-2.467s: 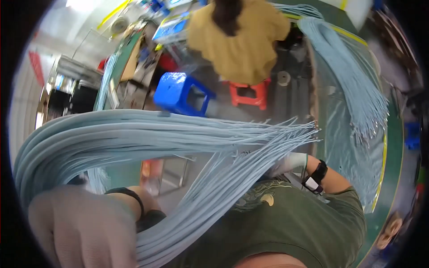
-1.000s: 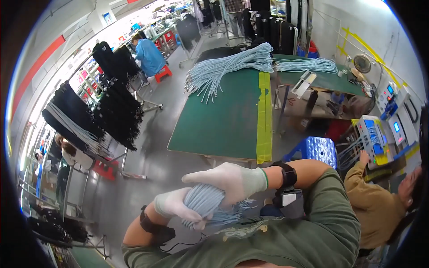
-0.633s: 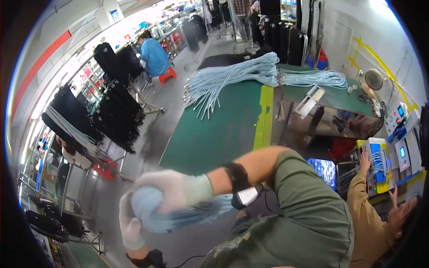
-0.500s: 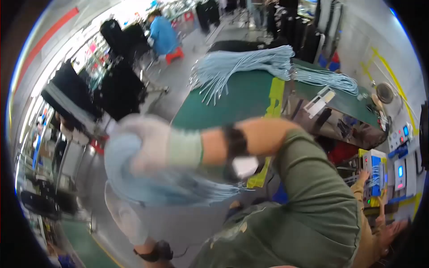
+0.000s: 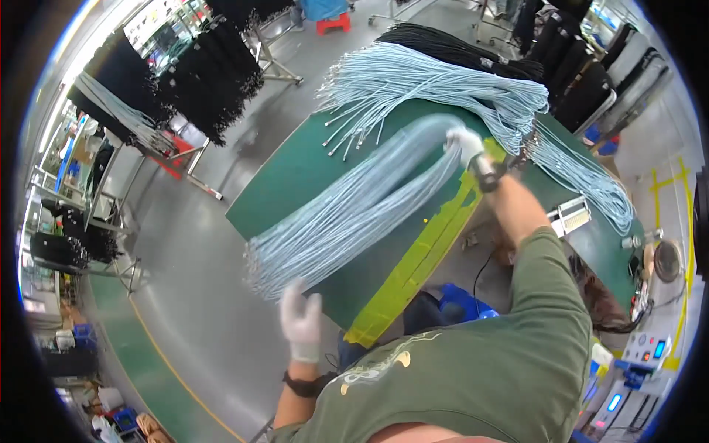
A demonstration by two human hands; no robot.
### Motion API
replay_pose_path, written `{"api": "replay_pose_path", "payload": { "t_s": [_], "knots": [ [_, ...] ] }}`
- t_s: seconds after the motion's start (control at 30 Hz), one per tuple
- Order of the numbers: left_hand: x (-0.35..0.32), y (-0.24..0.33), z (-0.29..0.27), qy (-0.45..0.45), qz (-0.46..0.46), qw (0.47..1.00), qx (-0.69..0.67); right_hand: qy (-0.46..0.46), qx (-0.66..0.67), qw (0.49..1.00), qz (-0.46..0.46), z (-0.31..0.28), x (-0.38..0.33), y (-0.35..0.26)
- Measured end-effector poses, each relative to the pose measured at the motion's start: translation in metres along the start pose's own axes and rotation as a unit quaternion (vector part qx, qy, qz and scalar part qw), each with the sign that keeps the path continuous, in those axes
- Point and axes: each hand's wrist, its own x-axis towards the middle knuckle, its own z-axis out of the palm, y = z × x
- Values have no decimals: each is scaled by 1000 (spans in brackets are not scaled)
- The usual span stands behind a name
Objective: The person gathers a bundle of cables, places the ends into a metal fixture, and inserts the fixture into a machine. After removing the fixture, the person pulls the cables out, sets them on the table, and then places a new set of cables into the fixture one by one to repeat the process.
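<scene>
A long bundle of pale blue cables (image 5: 354, 210) lies stretched across the green table (image 5: 295, 170), its loose ends fanned out near the table's left corner. My right hand (image 5: 464, 144), in a white glove, is closed on the far end of that bundle. My left hand (image 5: 301, 322), also gloved, hangs open in front of the near table edge, just below the cable ends and holding nothing. A larger heap of the same blue cables (image 5: 443, 81) rests at the far end of the table, with more blue cables (image 5: 583, 181) trailing to the right.
A yellow tape strip (image 5: 421, 258) runs along the table's near edge. Black cable bundles (image 5: 214, 70) hang on racks to the left over a grey floor. A blue stool (image 5: 461, 303) stands under the table. Test devices (image 5: 642, 354) sit at the far right.
The blue bundle, earlier gathered in both hands against my body, has been swung out and laid along the table. My left hand has let go of it.
</scene>
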Motion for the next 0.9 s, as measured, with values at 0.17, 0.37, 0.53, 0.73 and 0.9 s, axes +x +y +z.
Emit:
{"api": "replay_pose_path", "payload": {
  "t_s": [0.17,0.37,0.53,0.73,0.9],
  "knots": [
    [-41,-47,84,-76,-81,994,13,10,-12,994,109,-72,29,76],
    [-37,-48,125,-76,33,973,215,-7,-48,987,151,-63,6,53],
    [-22,-54,161,-30,34,960,278,-9,-77,987,139,-76,-8,37],
    [-21,-37,177,-30,6,949,313,-81,-197,966,148,-90,31,-5],
    [2,-27,220,-32,20,947,319,-108,-261,952,115,-111,73,-32]
  ]
}}
